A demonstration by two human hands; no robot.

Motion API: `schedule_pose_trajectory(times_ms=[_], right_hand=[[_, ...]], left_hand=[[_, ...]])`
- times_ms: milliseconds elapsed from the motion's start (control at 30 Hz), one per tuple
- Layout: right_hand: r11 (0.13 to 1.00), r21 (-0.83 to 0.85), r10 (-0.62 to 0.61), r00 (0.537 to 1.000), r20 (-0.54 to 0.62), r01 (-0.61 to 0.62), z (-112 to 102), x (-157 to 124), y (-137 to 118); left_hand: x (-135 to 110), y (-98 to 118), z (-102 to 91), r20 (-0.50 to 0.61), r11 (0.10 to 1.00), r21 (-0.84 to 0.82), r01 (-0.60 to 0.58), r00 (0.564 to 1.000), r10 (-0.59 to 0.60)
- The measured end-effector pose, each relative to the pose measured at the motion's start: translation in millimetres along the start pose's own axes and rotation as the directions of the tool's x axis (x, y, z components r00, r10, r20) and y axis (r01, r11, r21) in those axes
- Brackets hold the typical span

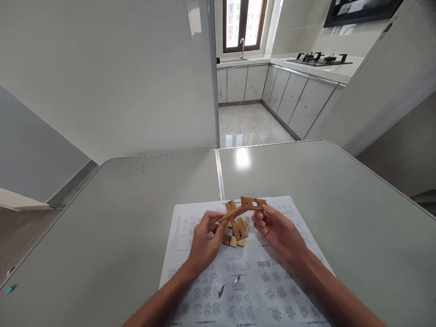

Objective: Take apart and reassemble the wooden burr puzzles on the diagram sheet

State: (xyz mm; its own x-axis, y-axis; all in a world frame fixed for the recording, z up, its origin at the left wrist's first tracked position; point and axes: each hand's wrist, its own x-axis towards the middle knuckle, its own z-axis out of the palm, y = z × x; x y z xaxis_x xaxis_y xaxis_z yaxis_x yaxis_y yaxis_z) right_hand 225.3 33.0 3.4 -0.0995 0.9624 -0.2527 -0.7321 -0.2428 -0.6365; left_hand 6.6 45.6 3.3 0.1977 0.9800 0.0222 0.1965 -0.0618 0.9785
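Both of my hands hold up flat wooden puzzle pieces above a printed sheet [252, 277]. My left hand [206, 240] is closed, pinching the lower end of a crossed pair of wooden pieces [235, 217]. My right hand [275, 229] is closed on a notched wooden piece with a hole [252, 204], whose left end meets the crossed pair. More loose wooden pieces [235, 240] lie on the sheet under the hands, partly hidden by them.
The sheet, printed with several rows of diagrams, lies on a grey-green table [119, 218] with a seam [220, 175] down its middle. Beyond the table a white wall [112, 81] stands at left and a kitchen opens behind, with counter [306, 68], sink and hob.
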Motion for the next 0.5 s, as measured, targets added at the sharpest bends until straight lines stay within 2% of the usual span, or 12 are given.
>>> schedule_pose_trajectory(times_ms=[200, 500], right_hand=[[0.996, -0.017, 0.087, 0.996, 0.02, -0.086, 0.4, -0.6, 5.3], [0.992, 0.0, 0.122, 0.988, 0.092, -0.123, 0.0, -1.6, 5.2]], left_hand=[[1.5, 2.2, -0.7, 0.003, 0.998, -0.061, 0.012, 1.0, -0.012], [0.6, 3.3, 0.7, 0.01, 0.999, -0.038, 0.003, 1.0, -0.003]])
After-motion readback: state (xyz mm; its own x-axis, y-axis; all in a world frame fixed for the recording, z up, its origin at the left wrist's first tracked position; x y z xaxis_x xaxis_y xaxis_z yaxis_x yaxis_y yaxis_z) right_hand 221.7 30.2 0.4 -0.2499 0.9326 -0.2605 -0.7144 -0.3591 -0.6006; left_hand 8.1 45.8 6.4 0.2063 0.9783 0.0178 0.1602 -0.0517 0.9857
